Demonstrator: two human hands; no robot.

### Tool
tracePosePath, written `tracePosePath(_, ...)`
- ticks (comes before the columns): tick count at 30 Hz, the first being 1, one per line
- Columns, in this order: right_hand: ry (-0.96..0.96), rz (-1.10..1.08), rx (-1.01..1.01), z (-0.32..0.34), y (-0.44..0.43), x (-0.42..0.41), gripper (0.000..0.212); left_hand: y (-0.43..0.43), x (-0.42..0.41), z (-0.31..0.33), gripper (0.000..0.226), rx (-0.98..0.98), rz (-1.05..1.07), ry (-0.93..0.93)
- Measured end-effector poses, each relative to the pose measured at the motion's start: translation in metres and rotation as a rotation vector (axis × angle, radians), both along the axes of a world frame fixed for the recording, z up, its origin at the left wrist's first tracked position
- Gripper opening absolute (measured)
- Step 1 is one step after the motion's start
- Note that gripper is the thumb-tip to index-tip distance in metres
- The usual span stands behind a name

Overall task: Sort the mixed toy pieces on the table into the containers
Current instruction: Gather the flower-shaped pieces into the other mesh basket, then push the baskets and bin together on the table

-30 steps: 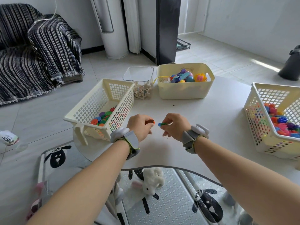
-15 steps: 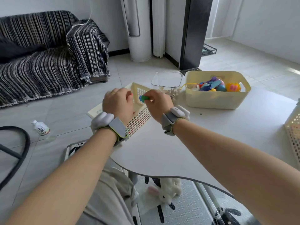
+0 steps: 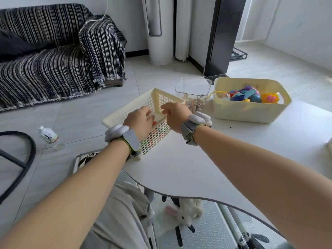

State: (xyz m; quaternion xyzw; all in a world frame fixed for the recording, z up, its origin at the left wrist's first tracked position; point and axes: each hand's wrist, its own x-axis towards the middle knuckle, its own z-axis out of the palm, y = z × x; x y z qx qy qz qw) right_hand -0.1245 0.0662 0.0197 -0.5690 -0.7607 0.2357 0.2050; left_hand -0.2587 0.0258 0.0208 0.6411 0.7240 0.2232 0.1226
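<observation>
A cream lattice basket stands at the table's left edge, with small coloured toy pieces showing through its side wall. My left hand hangs over the inside of the basket, its fingers loose and pointing down; a red piece shows just below them. My right hand hovers over the basket's right rim, fingers relaxed, and I see nothing between them. Behind it stands a clear plastic tub holding small pale figures. A solid cream bin to the right holds larger bright toys.
The white table has a few dark specks near the bin. A sliver of another basket shows at the right edge. On the floor lie a bottle, a plush rabbit and a black hoop; a striped sofa stands behind.
Both hands carried an orange and a green-blue piece from the table's middle leftwards to the lattice basket. Now the fingers have loosened over it and the pieces are out of sight.
</observation>
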Motion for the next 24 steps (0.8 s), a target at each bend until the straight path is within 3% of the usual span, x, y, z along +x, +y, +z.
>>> tracePosePath(7,0.04,0.032,0.088,-0.008,-0.011,0.019,0.053,-0.008,0.016,-0.003,0.022,-0.185,-0.212,0.228)
tracePosePath(11,0.016,-0.067,0.215,-0.014,-0.006,0.057,0.043,-0.005,0.027,-0.004,0.014,-0.189,-0.259,0.213)
tracePosePath(18,-0.292,-0.365,0.331,-0.023,-0.004,0.157,0.04,-0.005,0.054,-0.01,0.019,-0.169,-0.3,0.185)
tracePosePath(24,-0.463,-0.532,0.246,-0.023,0.001,0.212,0.068,-0.006,0.085,-0.013,0.024,-0.152,-0.345,0.175)
